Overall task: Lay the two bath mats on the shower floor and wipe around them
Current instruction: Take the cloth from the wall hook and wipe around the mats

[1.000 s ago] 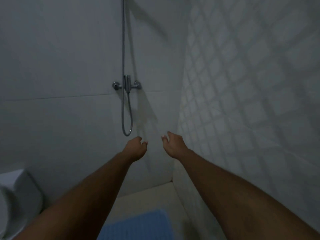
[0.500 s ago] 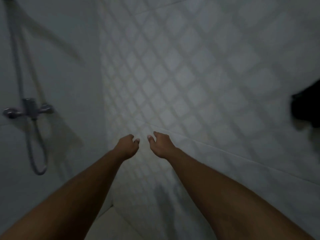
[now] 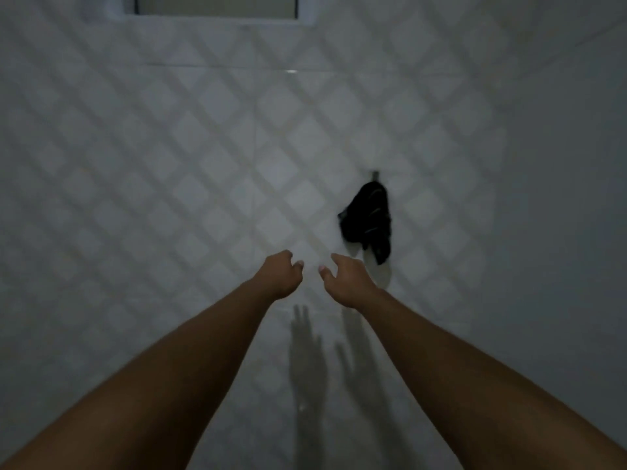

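Both my arms reach forward toward a wall of diamond-patterned tiles [image 3: 210, 157]. My left hand [image 3: 280, 274] is loosely curled and holds nothing. My right hand [image 3: 347, 278] is beside it, fingers apart and empty, a short way below and left of a black cloth [image 3: 369, 220] that hangs from a small wall hook [image 3: 375, 174]. Neither bath mat is in view, and the floor is hidden.
A dark-framed window or recess [image 3: 217, 5] sits at the top of the tiled wall. A plain white wall [image 3: 570, 205] meets the tiled one on the right. The shadows of my hands [image 3: 308, 361] fall on the tiles below my wrists.
My view has swung right, away from the shower mixer, hose and blue mat, which have left the frame. The black cloth now hangs near the centre. Both hands stay empty, held the same way.
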